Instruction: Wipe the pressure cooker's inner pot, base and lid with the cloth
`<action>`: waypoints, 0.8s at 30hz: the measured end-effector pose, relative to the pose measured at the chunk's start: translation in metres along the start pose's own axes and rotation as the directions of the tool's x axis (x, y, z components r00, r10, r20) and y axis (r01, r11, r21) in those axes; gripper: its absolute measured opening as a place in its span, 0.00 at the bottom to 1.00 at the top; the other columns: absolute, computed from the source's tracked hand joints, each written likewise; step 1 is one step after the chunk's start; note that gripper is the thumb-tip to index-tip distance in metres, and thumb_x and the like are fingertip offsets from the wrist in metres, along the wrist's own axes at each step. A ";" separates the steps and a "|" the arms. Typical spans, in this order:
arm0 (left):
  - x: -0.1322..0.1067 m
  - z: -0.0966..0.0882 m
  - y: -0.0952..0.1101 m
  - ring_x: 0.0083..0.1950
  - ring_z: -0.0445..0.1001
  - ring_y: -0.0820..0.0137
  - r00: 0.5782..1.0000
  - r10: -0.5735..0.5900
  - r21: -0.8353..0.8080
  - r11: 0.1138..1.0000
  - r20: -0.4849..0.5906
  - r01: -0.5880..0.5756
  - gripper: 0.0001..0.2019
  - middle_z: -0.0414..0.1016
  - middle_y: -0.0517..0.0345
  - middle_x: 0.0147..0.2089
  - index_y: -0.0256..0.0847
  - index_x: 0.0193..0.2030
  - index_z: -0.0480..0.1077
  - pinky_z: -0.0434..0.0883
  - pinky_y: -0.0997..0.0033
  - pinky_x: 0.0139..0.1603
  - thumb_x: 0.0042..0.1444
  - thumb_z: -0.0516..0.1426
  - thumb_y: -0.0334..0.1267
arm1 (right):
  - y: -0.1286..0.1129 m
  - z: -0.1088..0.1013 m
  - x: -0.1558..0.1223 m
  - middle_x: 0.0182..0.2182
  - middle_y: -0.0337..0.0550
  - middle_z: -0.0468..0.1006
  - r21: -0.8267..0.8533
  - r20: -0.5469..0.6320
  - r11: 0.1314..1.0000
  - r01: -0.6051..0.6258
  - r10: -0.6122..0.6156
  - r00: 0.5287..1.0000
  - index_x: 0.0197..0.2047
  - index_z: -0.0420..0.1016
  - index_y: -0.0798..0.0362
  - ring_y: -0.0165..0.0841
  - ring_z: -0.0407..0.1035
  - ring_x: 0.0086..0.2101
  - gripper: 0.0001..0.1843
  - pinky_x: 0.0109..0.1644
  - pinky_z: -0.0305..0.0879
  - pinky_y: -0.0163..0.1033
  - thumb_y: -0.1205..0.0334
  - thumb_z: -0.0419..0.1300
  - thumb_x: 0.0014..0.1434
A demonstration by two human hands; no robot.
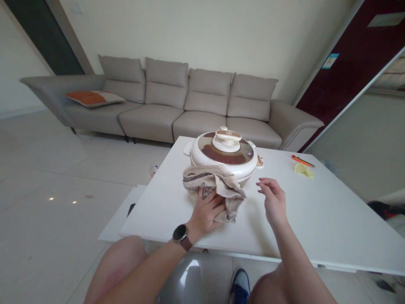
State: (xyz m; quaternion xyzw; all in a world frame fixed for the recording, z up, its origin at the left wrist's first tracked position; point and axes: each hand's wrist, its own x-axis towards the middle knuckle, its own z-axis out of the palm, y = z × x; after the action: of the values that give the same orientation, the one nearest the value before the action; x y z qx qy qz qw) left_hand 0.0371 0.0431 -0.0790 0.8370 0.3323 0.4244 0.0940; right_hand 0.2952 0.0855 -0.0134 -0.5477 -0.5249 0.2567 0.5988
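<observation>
The left hand (207,211) grasps a crumpled beige towel (215,181), fingers curled into its folds. The towel lies on the white table (316,219), draped against the near side of a lidded cream pot (224,154). The right hand (274,200) hovers just right of the towel, released and holding nothing. A yellow cloth (303,170) and an orange tool (302,161) lie far right.
</observation>
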 end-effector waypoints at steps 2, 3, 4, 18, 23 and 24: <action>0.001 0.004 0.006 0.70 0.69 0.48 0.990 0.037 0.071 0.996 0.133 -0.047 0.22 0.80 0.43 0.61 0.50 0.59 0.79 0.35 0.34 0.77 0.67 0.55 0.56 | 0.003 -0.006 0.003 0.47 0.46 0.78 0.016 -0.033 1.000 -0.016 0.017 0.999 0.33 0.79 0.49 0.40 0.72 0.45 0.11 0.41 0.70 0.43 0.51 0.65 0.57; -0.001 0.010 0.010 0.72 0.67 0.50 0.981 0.056 0.092 0.993 0.185 -0.074 0.22 0.79 0.44 0.63 0.50 0.62 0.77 0.38 0.37 0.77 0.67 0.55 0.55 | 0.005 -0.008 0.004 0.47 0.45 0.78 0.021 -0.040 1.000 -0.023 0.024 0.999 0.33 0.79 0.49 0.40 0.72 0.45 0.10 0.41 0.71 0.43 0.51 0.65 0.57; -0.002 0.017 0.013 0.74 0.64 0.52 0.968 0.083 0.106 0.988 0.236 -0.111 0.24 0.76 0.44 0.66 0.49 0.65 0.74 0.42 0.41 0.78 0.68 0.56 0.54 | 0.007 -0.010 0.005 0.47 0.45 0.78 0.025 -0.043 0.999 -0.029 0.030 0.999 0.34 0.79 0.50 0.39 0.72 0.45 0.10 0.41 0.71 0.42 0.51 0.65 0.57; 0.003 0.025 0.024 0.79 0.57 0.58 0.975 -0.020 0.098 0.995 0.223 -0.001 0.35 0.60 0.48 0.77 0.48 0.79 0.55 0.47 0.54 0.78 0.67 0.58 0.50 | 0.009 -0.023 0.005 0.47 0.45 0.78 0.062 -0.076 0.997 -0.052 0.056 0.996 0.34 0.79 0.50 0.39 0.72 0.44 0.11 0.41 0.69 0.42 0.51 0.66 0.56; 0.003 0.009 0.029 0.81 0.50 0.53 0.985 -0.174 -0.092 0.980 0.013 0.175 0.30 0.62 0.48 0.77 0.48 0.77 0.61 0.31 0.42 0.79 0.68 0.53 0.42 | 0.005 -0.020 0.004 0.46 0.45 0.79 0.063 -0.072 0.996 -0.069 0.073 0.995 0.34 0.78 0.50 0.38 0.72 0.43 0.11 0.41 0.70 0.42 0.51 0.66 0.54; 0.003 0.007 0.030 0.81 0.49 0.53 0.979 -0.200 -0.166 0.968 -0.050 0.189 0.29 0.63 0.48 0.76 0.47 0.75 0.64 0.30 0.42 0.79 0.68 0.53 0.42 | 0.004 -0.019 0.004 0.46 0.45 0.79 0.056 -0.066 0.996 -0.069 0.072 0.995 0.33 0.78 0.50 0.38 0.72 0.43 0.11 0.41 0.70 0.42 0.51 0.66 0.54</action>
State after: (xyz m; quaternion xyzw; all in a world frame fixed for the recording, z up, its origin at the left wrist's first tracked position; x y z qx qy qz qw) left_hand 0.0582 0.0229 -0.0681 0.7755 0.3805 0.4661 0.1912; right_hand 0.3147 0.0829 -0.0133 -0.5581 -0.4776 0.2730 0.6212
